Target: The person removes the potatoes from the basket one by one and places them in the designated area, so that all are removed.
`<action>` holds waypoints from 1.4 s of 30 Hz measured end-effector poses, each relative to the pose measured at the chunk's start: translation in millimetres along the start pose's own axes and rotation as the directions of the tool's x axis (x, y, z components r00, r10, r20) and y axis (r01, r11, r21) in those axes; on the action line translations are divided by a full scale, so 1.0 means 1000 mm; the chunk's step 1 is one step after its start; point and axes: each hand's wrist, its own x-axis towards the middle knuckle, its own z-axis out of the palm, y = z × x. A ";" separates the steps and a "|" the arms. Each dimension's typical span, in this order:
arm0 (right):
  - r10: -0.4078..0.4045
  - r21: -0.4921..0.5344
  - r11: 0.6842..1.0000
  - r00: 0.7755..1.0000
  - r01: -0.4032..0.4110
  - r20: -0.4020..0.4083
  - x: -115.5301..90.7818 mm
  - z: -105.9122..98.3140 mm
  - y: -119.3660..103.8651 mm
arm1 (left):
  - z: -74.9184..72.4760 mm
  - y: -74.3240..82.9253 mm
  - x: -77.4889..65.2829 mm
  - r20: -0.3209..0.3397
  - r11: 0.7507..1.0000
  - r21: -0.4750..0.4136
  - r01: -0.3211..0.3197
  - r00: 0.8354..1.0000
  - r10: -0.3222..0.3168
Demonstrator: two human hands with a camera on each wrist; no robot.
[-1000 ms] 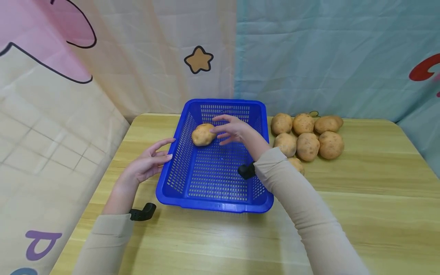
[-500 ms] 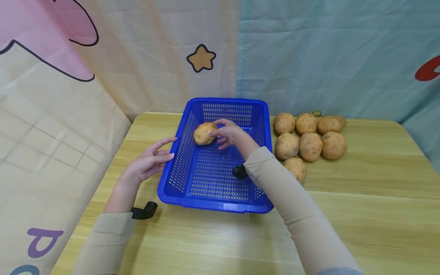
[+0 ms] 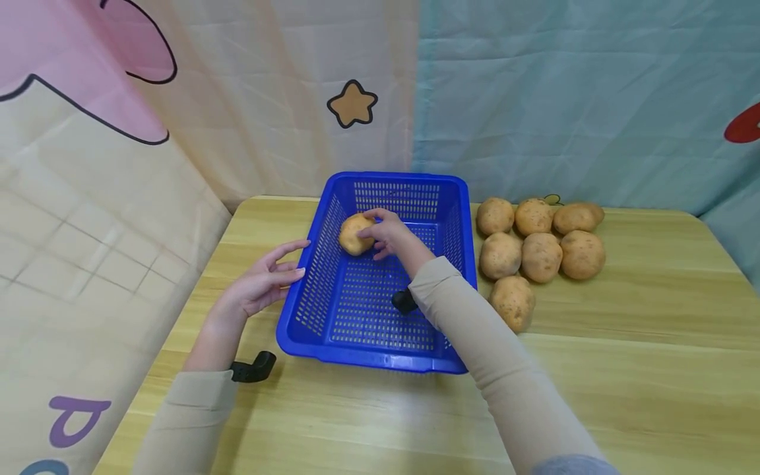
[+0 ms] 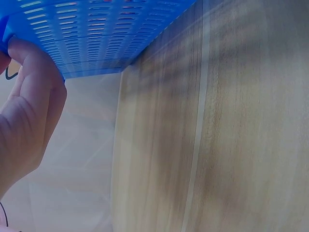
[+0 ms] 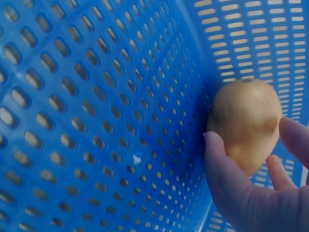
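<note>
Inside a blue plastic basket [image 3: 376, 364] with slotted walls, a potato [image 3: 353, 236] lies near the left wall. My right hand [image 3: 388, 236] reaches in from the right and holds this potato. In the right wrist view the thumb [image 5: 217, 154] lies along one side of it, with fingertips at the opposite side. My left hand [image 3: 261, 284] is at the outer left side of the basket, its spread, relaxed fingers touching the rim. The left wrist view has that hand [image 4: 29, 106] beside the slotted wall.
Several potatoes [image 3: 541, 257] sit in loose rows on the wooden table [image 3: 641, 382], right of the basket; the front one [image 3: 513, 303] is near its right wall. A printed curtain [image 3: 534, 99] hangs behind the table and at its left.
My right hand has moved left and closed its fingers about the potato in the basket. The left hand stays at the rim. The view has shifted slightly.
</note>
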 end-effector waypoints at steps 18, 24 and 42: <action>-0.070 0.009 0.997 0.997 0.070 0.023 0.009 0.001 0.007 | -0.001 -0.001 0.000 -0.008 0.999 0.033 0.005 1.000 -0.004; -0.095 0.045 0.995 0.995 0.093 0.034 0.008 0.001 0.005 | -0.001 0.001 0.001 -0.002 1.000 0.027 0.001 1.000 -0.001; -0.135 0.071 0.990 0.972 0.124 0.191 -0.013 -0.006 -0.008 | 0.000 -0.001 0.002 -0.004 0.999 0.042 -0.006 1.000 0.006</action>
